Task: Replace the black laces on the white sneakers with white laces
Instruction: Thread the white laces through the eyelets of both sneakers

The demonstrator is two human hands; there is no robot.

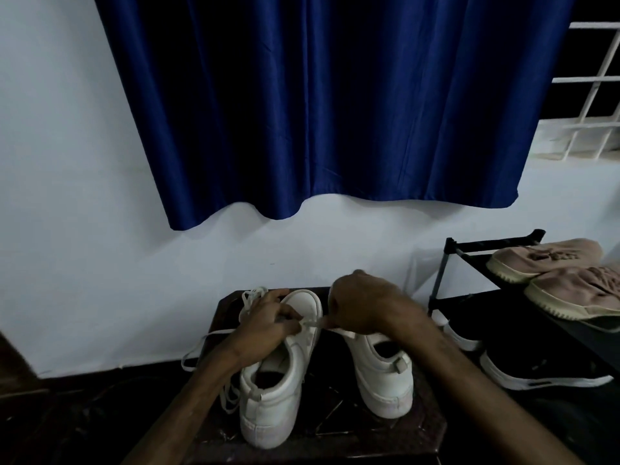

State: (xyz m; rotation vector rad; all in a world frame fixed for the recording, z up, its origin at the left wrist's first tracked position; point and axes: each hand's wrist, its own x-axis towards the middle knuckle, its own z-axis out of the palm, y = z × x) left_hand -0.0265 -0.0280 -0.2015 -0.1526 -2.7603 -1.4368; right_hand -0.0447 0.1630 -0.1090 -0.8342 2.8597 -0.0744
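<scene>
Head view: both white sneakers stand on the dark counter, heels toward the camera. Left hand grips the left sneaker at the eyelets, fingers curled round the white lace. Right hand pinches the same lace just beside it, above the right sneaker. No black lace discernible.

Risks:
- Slack trails off the counter's left edge and could snag or pull the ends uneven.
- Dim light makes a skipped eyelet likely.
- A hard tug may tip the left sneaker.
</scene>
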